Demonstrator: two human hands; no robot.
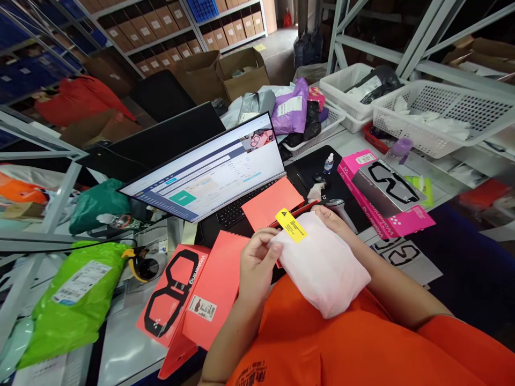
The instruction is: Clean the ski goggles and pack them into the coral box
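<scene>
My left hand grips the near left edge of a white padded pouch that carries a yellow warning sticker. My right hand holds the pouch's far edge, fingers curled over it. The pouch is held above my lap in front of an open coral-red box lying on the laptop keyboard. A second coral-red box printed with black goggles lies to the left of my left forearm.
A laptop screen stands lit ahead. Pink and grey goggle boxes lie at right, white baskets behind them. A green mailer bag sits at left beside a tape dispenser. Cardboard boxes and shelving stand behind.
</scene>
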